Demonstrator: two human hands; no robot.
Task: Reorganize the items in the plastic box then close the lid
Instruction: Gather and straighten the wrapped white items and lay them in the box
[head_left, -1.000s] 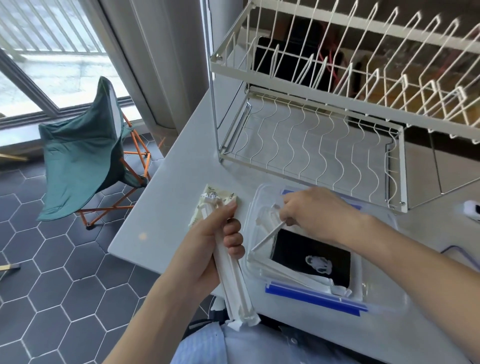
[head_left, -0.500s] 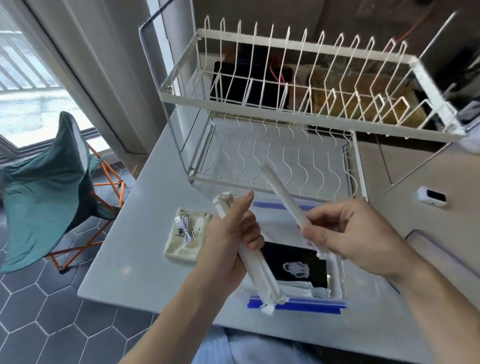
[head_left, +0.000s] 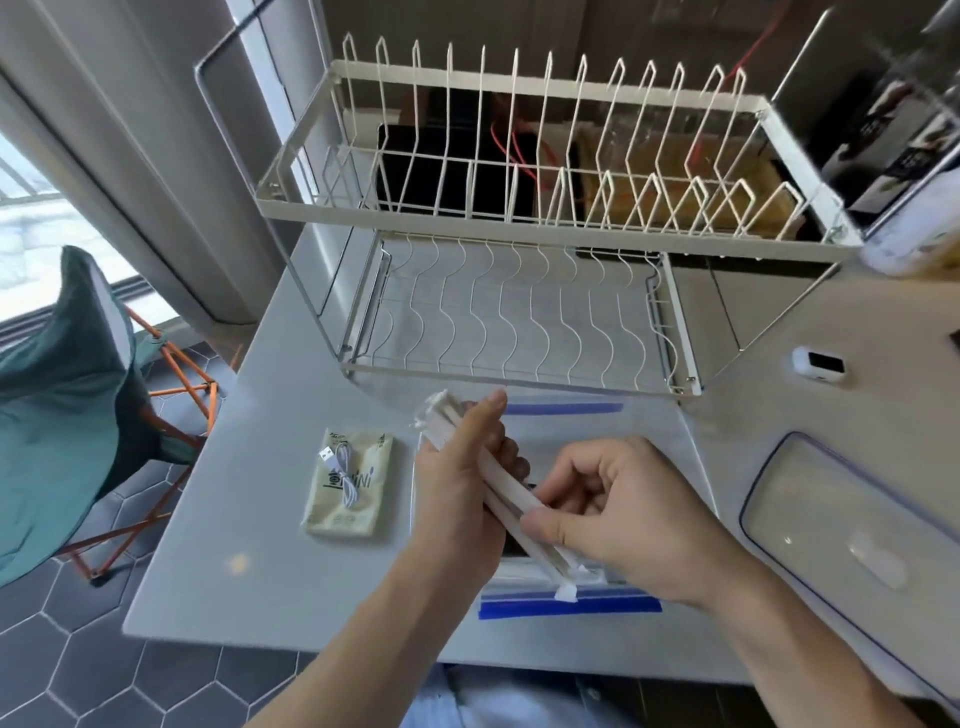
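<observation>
We grip the white paper-wrapped sticks (head_left: 506, 491) in left hand (head_left: 457, 499); right hand (head_left: 618, 512) pinches one onto the bundle. Square the ends, then lay flat in clear plastic box (head_left: 670, 431).

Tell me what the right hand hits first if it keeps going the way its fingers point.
The right hand points left, so it probably meets the left hand first, since both already hold the white sticks; depth is hard to judge.

Counts on the grey counter

One plastic box (head_left: 649, 431), one lid (head_left: 852, 525), one dish rack (head_left: 519, 218), one pouch (head_left: 353, 488), one cable (head_left: 340, 467), two hands.
</observation>
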